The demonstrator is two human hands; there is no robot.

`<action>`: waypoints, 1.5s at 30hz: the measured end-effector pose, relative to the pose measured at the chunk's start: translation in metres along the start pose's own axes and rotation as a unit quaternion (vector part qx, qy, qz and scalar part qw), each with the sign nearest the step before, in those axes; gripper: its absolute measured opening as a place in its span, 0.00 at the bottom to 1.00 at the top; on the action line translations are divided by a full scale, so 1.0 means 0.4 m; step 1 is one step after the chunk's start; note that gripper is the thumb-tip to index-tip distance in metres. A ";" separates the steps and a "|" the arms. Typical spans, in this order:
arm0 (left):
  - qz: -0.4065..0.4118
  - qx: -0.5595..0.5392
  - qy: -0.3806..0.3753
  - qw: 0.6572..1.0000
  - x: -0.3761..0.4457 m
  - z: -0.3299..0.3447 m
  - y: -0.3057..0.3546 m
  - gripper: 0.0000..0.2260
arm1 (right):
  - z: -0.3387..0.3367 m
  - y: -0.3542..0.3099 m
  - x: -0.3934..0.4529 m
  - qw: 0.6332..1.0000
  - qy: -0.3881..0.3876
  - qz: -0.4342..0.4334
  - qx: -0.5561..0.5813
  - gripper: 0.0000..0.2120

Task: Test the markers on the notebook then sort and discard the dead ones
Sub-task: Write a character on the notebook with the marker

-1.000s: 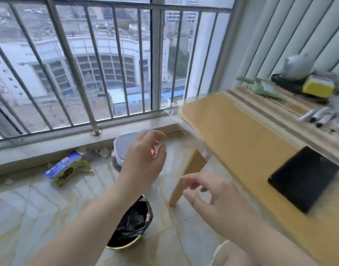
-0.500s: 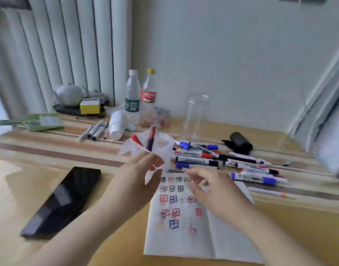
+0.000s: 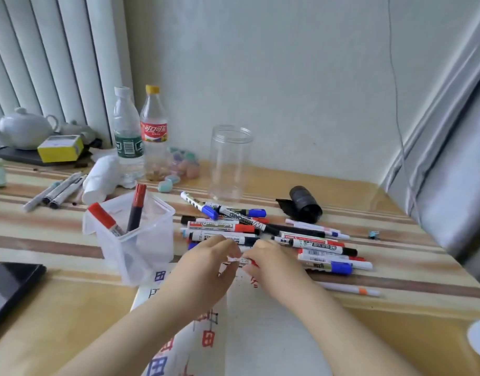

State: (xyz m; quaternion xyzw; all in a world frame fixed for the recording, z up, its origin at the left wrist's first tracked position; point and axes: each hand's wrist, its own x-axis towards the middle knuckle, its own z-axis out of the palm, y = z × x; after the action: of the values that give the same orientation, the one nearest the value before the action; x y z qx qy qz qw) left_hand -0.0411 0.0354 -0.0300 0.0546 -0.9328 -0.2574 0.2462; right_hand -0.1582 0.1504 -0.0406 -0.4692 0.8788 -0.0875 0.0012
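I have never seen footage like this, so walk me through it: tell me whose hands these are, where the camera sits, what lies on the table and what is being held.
There is no machine here: a person wears a camera on the head, looking forward and down at their own bare hands. The left hand and right hand meet over an open notebook marked with red and blue test squares, and together grip one marker. Behind them lies a pile of markers. A clear square tub holds two red-capped ones. Further back stand an empty jar and two bottles; a phone lies at left.
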 end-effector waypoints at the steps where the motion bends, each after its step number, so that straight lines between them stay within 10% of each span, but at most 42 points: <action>1: -0.003 0.004 -0.002 1.000 -0.001 0.003 -0.005 0.05 | 0.000 0.000 0.003 1.000 0.002 -0.001 0.003 0.11; 5: -0.017 -0.005 0.009 1.000 -0.011 0.008 -0.022 0.04 | -0.031 0.003 -0.017 0.981 0.067 0.069 0.170 0.08; 9: -0.018 -0.058 0.005 0.998 -0.005 0.006 -0.013 0.11 | -0.066 -0.037 -0.065 0.790 0.051 0.161 0.590 0.06; 12: 0.015 -0.072 -0.045 0.996 -0.003 -0.003 0.008 0.12 | -0.071 -0.083 -0.096 0.700 0.054 0.161 0.693 0.06; 19: 0.012 0.001 -0.104 0.995 -0.010 -0.048 -0.022 0.08 | -0.093 -0.088 -0.153 0.968 0.197 0.068 0.143 0.09; 22: 0.027 0.005 -0.157 0.987 -0.019 -0.062 -0.008 0.08 | -0.082 -0.075 -0.138 0.957 0.255 -0.097 -0.099 0.14; 28: 0.041 0.031 -0.221 0.974 -0.043 -0.056 0.007 0.12 | -0.010 -0.063 -0.123 0.939 0.229 -0.175 -0.189 0.15; 45: 0.041 0.057 -0.280 0.957 -0.041 -0.051 0.018 0.12 | -0.035 -0.064 -0.168 0.970 0.134 -0.103 -0.173 0.24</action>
State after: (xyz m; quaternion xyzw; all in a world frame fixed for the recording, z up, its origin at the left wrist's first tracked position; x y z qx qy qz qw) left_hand -0.0168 0.0358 -0.0181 -0.0438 -0.9790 -0.1983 -0.0178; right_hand -0.1006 0.1938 -0.0281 -0.5339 0.8198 0.0042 -0.2068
